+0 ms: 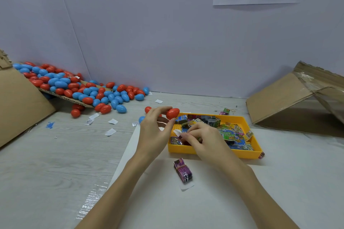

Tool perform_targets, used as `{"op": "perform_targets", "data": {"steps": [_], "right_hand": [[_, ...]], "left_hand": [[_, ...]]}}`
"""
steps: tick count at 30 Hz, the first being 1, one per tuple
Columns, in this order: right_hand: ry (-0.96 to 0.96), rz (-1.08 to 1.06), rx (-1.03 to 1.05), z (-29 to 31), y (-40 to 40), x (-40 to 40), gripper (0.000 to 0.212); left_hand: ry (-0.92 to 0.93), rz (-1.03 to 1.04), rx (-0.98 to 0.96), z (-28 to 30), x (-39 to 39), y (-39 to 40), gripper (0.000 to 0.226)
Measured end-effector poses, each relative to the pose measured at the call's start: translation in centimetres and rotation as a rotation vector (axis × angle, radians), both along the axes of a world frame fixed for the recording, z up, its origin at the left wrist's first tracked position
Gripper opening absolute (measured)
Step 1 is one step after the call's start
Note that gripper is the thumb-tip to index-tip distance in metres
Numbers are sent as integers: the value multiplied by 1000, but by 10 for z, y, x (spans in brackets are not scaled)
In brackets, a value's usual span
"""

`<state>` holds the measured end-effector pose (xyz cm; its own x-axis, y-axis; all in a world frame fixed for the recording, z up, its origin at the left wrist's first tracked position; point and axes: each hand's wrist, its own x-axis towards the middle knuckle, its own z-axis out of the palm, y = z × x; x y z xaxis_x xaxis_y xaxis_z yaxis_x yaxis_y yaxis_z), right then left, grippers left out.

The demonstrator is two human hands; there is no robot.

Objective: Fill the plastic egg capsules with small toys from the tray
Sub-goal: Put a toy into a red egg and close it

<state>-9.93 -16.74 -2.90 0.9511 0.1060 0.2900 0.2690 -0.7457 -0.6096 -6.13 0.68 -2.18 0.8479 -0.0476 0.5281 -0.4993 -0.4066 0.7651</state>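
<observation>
Head view: the left hand (155, 132) pinches a closed red egg capsule (172, 113) between thumb and fingertips, held above the near-left corner of the yellow tray (214, 152), while the right hand (202, 139) reaches into the tray with fingers curled around a small folded toy packet (177, 132). Judged from appearance, the capsule is light, rigid and smooth, so likely slippery; a hold across its widest girth seems soundest, and the packet looks soft and best pinched at its edges. Spare red and blue capsules (83, 89) lie heaped at the far left of the worktop (55, 154), and a banded purple bundle (183, 172) lies just before the tray

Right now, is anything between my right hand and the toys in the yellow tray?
Nothing visible. The right hand is already down in the yellow tray among the toys, while the left hand holds a red egg beside it.
</observation>
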Motion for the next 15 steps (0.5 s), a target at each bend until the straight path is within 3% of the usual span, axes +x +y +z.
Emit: {"op": "perform_targets", "data": {"steps": [6,12,15], "right_hand": [[-16,-106,53,2,-2,1,8],[-28,-177,193,4,-1,-2,34],[-58,-221,173,4,0,-2,13]], "left_hand": [[3,-8,-2,0,0,1,34],[7,-13,8,0,1,0,34],[14,-19,17,-1,2,0,35]]}}
